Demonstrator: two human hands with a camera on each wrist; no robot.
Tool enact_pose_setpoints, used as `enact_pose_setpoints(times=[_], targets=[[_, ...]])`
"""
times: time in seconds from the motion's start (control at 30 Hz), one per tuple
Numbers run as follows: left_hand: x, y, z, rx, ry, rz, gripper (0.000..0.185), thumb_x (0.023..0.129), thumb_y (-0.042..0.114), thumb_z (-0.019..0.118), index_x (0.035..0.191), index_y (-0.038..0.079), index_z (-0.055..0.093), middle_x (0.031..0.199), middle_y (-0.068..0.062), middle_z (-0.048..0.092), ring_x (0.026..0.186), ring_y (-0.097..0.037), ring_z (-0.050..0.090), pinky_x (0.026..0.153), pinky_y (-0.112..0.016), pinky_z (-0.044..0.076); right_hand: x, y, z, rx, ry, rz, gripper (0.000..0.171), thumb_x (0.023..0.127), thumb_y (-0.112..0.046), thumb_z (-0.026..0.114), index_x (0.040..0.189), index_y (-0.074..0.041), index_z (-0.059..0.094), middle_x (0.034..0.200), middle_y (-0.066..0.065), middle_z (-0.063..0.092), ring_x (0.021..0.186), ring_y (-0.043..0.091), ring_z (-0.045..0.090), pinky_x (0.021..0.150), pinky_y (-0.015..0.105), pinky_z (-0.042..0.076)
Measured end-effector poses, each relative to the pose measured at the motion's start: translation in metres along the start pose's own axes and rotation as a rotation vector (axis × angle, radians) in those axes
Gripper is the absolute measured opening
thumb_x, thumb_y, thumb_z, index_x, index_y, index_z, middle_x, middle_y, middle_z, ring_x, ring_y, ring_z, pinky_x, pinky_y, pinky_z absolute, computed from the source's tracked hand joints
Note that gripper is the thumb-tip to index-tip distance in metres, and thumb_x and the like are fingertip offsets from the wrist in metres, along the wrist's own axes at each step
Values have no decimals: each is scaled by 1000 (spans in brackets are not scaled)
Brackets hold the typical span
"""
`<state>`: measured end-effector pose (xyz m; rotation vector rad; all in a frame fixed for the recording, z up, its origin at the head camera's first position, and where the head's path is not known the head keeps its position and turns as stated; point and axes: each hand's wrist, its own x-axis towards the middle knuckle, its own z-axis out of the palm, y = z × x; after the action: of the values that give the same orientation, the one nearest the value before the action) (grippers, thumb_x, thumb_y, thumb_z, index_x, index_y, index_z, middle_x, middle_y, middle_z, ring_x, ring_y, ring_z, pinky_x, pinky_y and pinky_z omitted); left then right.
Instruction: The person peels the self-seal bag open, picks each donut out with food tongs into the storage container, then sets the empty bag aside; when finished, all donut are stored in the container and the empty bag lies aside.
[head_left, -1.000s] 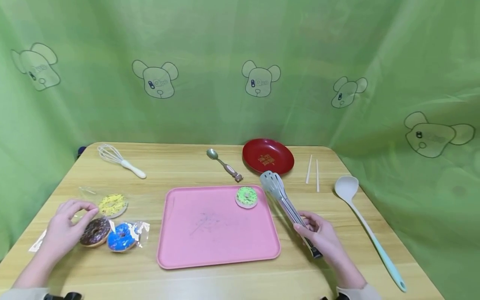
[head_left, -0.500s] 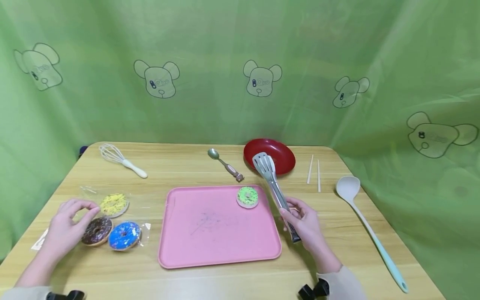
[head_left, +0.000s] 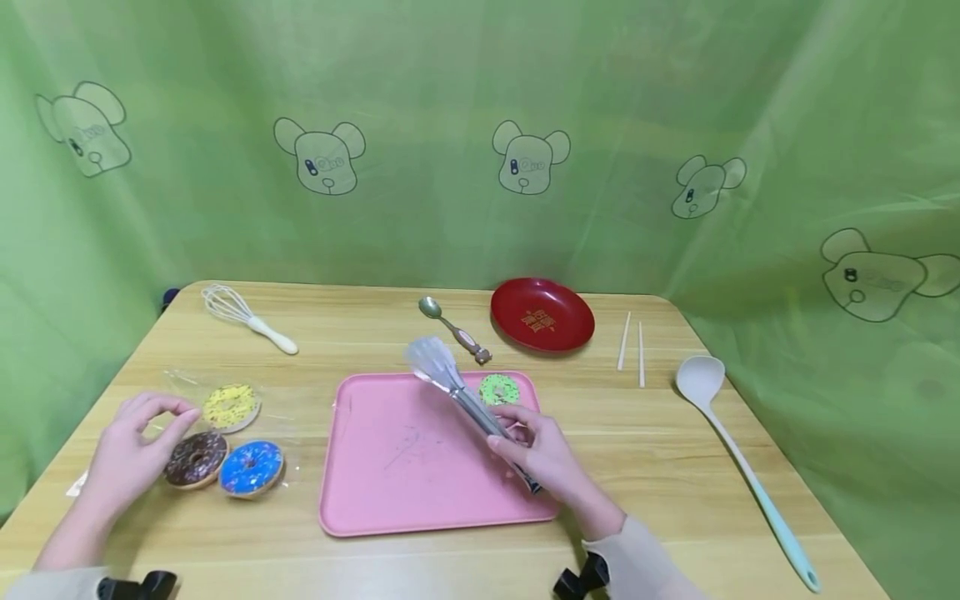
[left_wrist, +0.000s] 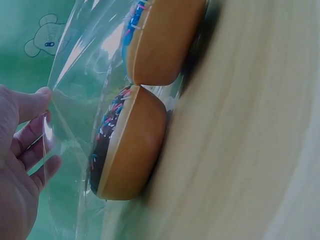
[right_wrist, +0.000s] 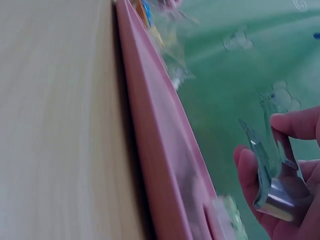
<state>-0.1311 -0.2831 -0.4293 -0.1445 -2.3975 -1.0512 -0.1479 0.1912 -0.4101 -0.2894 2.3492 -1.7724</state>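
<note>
My left hand [head_left: 131,454] pinches the edge of a clear plastic bag [left_wrist: 75,107], thumb against the index finger. In or under the clear plastic lie a chocolate donut [head_left: 212,468] with sprinkles, a blue donut [head_left: 236,479] and a yellow donut [head_left: 243,407]; how many the bag encloses I cannot tell. My right hand [head_left: 542,454] grips metal tongs [head_left: 476,408] by the handle, above the pink tray [head_left: 375,492]. The tongs' heads point to the far left and look blurred; their two arms stand slightly apart in the right wrist view. A green donut [head_left: 491,392] sits in the tray's far right corner, partly hidden by that hand.
Along the back of the wooden table [head_left: 675,500] lie a white whisk [head_left: 273,335], a small spoon [head_left: 465,337], a red plate [head_left: 517,296] and two white chopsticks [head_left: 641,358]. A long ladle [head_left: 761,487] lies at the right. A green curtain [head_left: 420,217] hangs behind and beside the table.
The right hand has carried the tongs leftward from beside the tray to over it, and the heads have swung left, away from the red plate. The left hand has stayed by the donuts.
</note>
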Motion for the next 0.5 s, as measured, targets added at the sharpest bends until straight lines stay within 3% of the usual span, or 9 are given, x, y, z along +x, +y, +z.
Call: enact_pose_setpoints(times=[0.1, 0.27, 0.33, 0.5], targets=[[-1, 0, 0, -13, 16, -6, 9, 86, 9, 66, 91, 2, 62, 93, 18, 52, 99, 9, 35, 92, -17, 25, 3, -5, 12, -64, -26, -49, 45, 82, -12, 70, 124, -5, 55, 96, 13, 60, 70, 28, 58, 57, 35, 53], [-2, -1, 0, -17, 21, -18, 9, 86, 9, 66, 91, 2, 62, 93, 21, 51, 100, 9, 34, 98, -33, 28, 7, -7, 30, -189, -84, -127, 40, 81, -20, 72, 118, -8, 60, 97, 4, 62, 84, 18, 53, 73, 28, 45], [-2, -1, 0, -21, 16, -24, 10, 86, 10, 65, 91, 2, 62, 93, 21, 50, 100, 9, 33, 99, -45, 28, 8, -7, 37, -204, -130, -127, 38, 81, -20, 71, 116, -9, 61, 95, 2, 62, 84, 18, 53, 73, 28, 45], [-2, 0, -2, -29, 7, -31, 11, 87, 11, 65, 92, 1, 62, 93, 19, 51, 100, 9, 33, 96, -59, 28, 9, -9, 55, -229, -224, -117, 36, 81, -16, 71, 115, -9, 62, 92, -1, 60, 82, 15, 55, 72, 25, 46]])
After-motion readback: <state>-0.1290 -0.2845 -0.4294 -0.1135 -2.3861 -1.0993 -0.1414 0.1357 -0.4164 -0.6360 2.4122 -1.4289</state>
